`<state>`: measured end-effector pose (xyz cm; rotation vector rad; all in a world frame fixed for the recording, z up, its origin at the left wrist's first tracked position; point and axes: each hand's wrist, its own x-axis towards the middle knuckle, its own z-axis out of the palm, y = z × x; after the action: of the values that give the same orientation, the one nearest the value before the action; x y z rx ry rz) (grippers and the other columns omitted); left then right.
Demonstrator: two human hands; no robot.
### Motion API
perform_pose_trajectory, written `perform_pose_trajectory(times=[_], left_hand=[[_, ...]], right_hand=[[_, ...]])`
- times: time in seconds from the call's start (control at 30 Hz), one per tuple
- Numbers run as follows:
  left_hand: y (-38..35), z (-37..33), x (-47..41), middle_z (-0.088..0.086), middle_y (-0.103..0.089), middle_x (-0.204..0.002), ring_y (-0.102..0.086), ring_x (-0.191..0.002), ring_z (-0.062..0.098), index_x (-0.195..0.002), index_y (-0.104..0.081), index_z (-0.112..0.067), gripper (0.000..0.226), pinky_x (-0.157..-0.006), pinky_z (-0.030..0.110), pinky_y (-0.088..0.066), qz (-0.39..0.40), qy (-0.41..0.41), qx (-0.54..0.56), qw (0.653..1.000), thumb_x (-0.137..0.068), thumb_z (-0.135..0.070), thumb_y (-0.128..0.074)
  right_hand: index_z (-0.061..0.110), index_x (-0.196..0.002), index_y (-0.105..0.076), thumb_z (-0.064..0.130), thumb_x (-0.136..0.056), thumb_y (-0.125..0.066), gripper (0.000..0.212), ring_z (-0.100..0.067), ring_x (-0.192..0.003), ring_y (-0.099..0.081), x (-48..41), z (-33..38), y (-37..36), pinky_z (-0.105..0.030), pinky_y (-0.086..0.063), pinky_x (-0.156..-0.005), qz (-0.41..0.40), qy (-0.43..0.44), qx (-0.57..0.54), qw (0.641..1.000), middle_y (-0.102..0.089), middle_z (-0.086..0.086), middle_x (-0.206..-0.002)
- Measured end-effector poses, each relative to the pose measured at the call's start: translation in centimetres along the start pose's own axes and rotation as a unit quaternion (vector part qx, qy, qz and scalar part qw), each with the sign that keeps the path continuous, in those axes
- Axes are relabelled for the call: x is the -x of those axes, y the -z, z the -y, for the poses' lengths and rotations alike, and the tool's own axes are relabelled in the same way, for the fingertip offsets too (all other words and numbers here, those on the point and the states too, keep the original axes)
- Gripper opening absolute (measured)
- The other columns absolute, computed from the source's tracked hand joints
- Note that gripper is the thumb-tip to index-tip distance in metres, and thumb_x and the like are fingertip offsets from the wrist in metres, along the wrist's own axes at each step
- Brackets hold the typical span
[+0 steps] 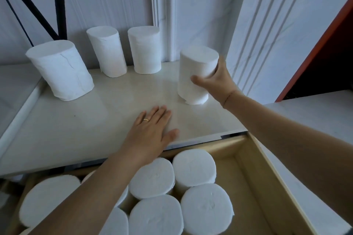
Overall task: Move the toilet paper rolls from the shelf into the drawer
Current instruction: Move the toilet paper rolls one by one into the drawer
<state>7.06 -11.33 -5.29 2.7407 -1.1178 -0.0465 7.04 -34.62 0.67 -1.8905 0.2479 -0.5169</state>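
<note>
On the pale shelf (95, 120) stand white toilet paper rolls, all upright. My right hand (214, 80) is wrapped around the rightmost roll (194, 66), which tilts slightly with its base at the shelf. Three more rolls stand further back: a wide one at the left (61, 70), one behind it (107, 51) and one in the middle (145, 49). My left hand (150, 133) lies flat, fingers spread, on the shelf's front part, holding nothing. Below the shelf the open wooden drawer (254, 177) holds several upright rolls (193, 166).
Black metal rods (59, 2) cross at the back left against a white panelled wall. A red-brown panel edge (315, 44) rises at the right. The drawer's right part shows bare wooden floor beside the rolls.
</note>
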Motion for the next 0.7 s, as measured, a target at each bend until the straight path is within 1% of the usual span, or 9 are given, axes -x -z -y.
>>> perform_pose_trajectory(times=[0.07, 0.13, 0.27, 0.33, 0.4, 0.47, 0.57, 0.63, 0.7], left_hand=[[-0.1, -0.3, 1.0, -0.008, 0.001, -0.158, 0.006, -0.144, 0.008, -0.148, -0.005, -0.026, 0.083, -0.115, 0.031, 0.007, -0.001, 0.008, -0.001, 1.000, -0.078, -0.069, 0.004], [-0.2, -0.9, 2.1, -0.007, 0.001, -0.158, 0.005, -0.144, 0.009, -0.148, -0.004, -0.026, 0.084, -0.115, 0.032, 0.006, -0.001, 0.012, -0.004, 1.000, -0.076, -0.069, 0.005], [-0.4, -2.7, 5.0, -0.008, 0.005, -0.158, 0.012, -0.143, 0.008, -0.148, -0.003, -0.026, 0.081, -0.115, 0.032, 0.009, -0.005, -0.006, 0.010, 1.000, -0.078, -0.068, 0.003], [-0.8, -3.8, 6.8, -0.011, 0.012, -0.156, 0.019, -0.141, 0.006, -0.147, 0.004, -0.028, 0.078, -0.115, 0.032, 0.011, -0.004, -0.030, 0.012, 0.999, -0.080, -0.068, 0.003], [-1.2, -4.9, 8.2, -0.012, 0.013, -0.154, 0.022, -0.139, 0.003, -0.146, 0.007, -0.028, 0.075, -0.115, 0.031, 0.013, -0.009, -0.048, 0.014, 0.999, -0.082, -0.068, 0.003], [-1.6, -5.9, 9.1, -0.013, 0.013, -0.153, 0.025, -0.137, 0.001, -0.146, 0.004, -0.028, 0.074, -0.114, 0.029, 0.015, -0.012, -0.061, 0.024, 0.998, -0.085, -0.068, 0.001], [-2.3, -7.0, 9.9, -0.015, 0.018, -0.150, 0.030, -0.134, -0.002, -0.145, 0.008, -0.028, 0.074, -0.110, 0.024, 0.022, 0.003, -0.071, 0.029, 0.997, -0.084, -0.070, 0.001], [-2.8, -7.3, 10.1, -0.017, 0.021, -0.147, 0.033, -0.131, -0.003, -0.143, 0.011, -0.030, 0.074, -0.107, 0.022, 0.025, 0.015, -0.071, 0.026, 0.997, -0.081, -0.068, 0.000], [-3.2, -7.5, 10.2, -0.018, 0.022, -0.147, 0.033, -0.130, -0.004, -0.144, 0.011, -0.030, 0.074, -0.107, 0.021, 0.024, 0.028, -0.067, 0.031, 0.997, -0.081, -0.067, -0.001]], right_hand=[[0.042, -0.122, -0.033, 0.037, -0.061, -0.080, 0.077, -0.007, -0.108, -0.055, 3.2, 0.3, 2.2, -0.036, -0.051, -0.091, 0.037, 0.013, 0.005, 0.999, -0.053, 0.016, -0.115], [0.043, -0.124, -0.032, 0.041, -0.057, -0.080, 0.082, -0.005, -0.112, -0.055, 6.3, 0.5, 4.4, -0.035, -0.051, -0.093, 0.063, 0.011, 0.015, 0.998, -0.053, 0.017, -0.118], [0.047, -0.137, -0.021, 0.038, -0.059, -0.080, 0.099, 0.013, -0.110, -0.051, 12.1, 0.8, 8.5, -0.015, -0.052, -0.086, 0.083, 0.015, 0.023, 0.996, -0.048, 0.037, -0.115], [0.052, -0.141, -0.013, 0.029, -0.065, -0.082, 0.105, 0.014, -0.112, -0.048, 14.5, 0.7, 9.9, -0.010, -0.050, -0.087, 0.085, 0.025, 0.040, 0.995, -0.044, 0.042, -0.116], [0.055, -0.139, -0.014, 0.026, -0.067, -0.082, 0.104, 0.013, -0.113, -0.048, 16.4, 0.7, 10.9, -0.008, -0.049, -0.086, 0.083, 0.035, 0.056, 0.994, -0.041, 0.043, -0.118], [0.056, -0.132, -0.022, 0.034, -0.063, -0.080, 0.093, 0.008, -0.113, -0.049, 18.1, 0.7, 11.4, -0.012, -0.052, -0.084, 0.073, 0.040, 0.069, 0.994, -0.040, 0.040, -0.120], [0.054, -0.124, -0.028, 0.036, -0.059, -0.078, 0.083, -0.012, -0.110, -0.053, 19.8, -0.4, 11.4, -0.025, -0.057, -0.082, 0.066, 0.021, 0.084, 0.994, -0.042, 0.019, -0.123], [0.050, -0.121, -0.026, 0.029, -0.062, -0.079, 0.082, -0.017, -0.104, -0.054, 20.7, -1.9, 10.6, -0.024, -0.056, -0.078, 0.069, -0.005, 0.108, 0.992, -0.043, 0.013, -0.118], [0.047, -0.119, -0.023, 0.024, -0.065, -0.080, 0.082, -0.018, -0.098, -0.053, 21.1, -3.4, 9.3, -0.016, -0.049, -0.070, 0.068, -0.028, 0.162, 0.984, -0.043, 0.008, -0.113]])
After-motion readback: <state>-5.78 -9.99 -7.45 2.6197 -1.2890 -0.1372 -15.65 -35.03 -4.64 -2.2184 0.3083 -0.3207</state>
